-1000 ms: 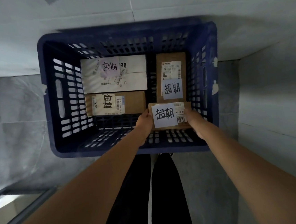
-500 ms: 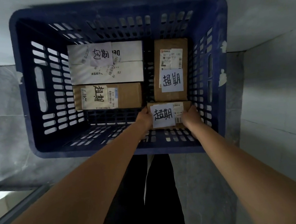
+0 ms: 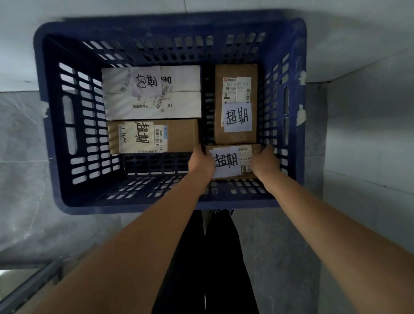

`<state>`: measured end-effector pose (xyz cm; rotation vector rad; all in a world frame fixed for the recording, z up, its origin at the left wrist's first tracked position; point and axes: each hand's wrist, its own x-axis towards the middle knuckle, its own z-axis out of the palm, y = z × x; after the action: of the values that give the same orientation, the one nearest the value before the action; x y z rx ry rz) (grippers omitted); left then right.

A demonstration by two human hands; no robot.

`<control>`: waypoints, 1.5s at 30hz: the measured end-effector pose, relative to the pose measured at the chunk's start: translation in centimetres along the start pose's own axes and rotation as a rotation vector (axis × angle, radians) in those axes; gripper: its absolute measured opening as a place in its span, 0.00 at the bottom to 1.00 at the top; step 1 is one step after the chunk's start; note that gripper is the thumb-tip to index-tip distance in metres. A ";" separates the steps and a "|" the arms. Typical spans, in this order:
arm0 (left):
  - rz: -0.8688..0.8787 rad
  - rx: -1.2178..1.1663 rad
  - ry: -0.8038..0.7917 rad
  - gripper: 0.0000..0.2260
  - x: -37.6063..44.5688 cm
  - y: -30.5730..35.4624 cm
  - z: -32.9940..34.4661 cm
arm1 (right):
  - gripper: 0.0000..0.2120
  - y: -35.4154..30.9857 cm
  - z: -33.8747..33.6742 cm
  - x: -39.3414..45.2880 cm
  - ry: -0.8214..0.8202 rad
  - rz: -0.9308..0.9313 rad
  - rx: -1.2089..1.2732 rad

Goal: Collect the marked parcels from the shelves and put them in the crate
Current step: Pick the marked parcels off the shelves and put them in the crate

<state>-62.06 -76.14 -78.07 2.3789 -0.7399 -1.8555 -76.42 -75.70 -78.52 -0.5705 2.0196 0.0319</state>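
A dark blue slotted crate (image 3: 56,156) stands on the floor below me. Both hands reach into its near right corner. My left hand (image 3: 200,163) and my right hand (image 3: 264,162) grip the two short ends of a small brown marked parcel (image 3: 229,162) with a white handwritten label, low near the crate floor. Behind it lies a taller brown marked parcel (image 3: 236,103). On the left side lie a white marked parcel (image 3: 154,93) and a brown marked parcel (image 3: 153,136).
Grey tiled floor (image 3: 10,150) surrounds the crate, with a pale wall or panel at the right (image 3: 380,127). A dark metal shelf frame (image 3: 24,288) shows at lower left. My dark trouser legs (image 3: 211,270) stand just behind the crate's near rim.
The small parcel has gone lower into the crate's near right corner, still held by both hands. The view has shifted slightly over the crate.
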 end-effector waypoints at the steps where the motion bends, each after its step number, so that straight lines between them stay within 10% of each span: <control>1: 0.030 0.017 0.024 0.19 -1.2 0.6 -0.5 | 0.22 -0.6 -0.3 -0.9 0.020 -0.032 -0.004; 17: 0.778 0.776 0.497 0.26 -23.5 7.2 -19.0 | 0.26 -14.3 -5.3 -27.1 0.318 -0.959 -0.431; 30: 0.503 0.572 1.087 0.26 -41.0 1.7 -32.6 | 0.27 -23.6 -5.4 -46.4 0.299 -1.755 -0.796; 45: 0.059 0.359 1.431 0.27 -56.7 -23.3 -36.1 | 0.26 -14.6 11.5 -66.7 -0.110 -2.202 -0.913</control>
<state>-30.57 -42.89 -23.60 2.8844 -0.8570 0.2939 -34.76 -60.36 -25.32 -2.8178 0.2288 -0.3328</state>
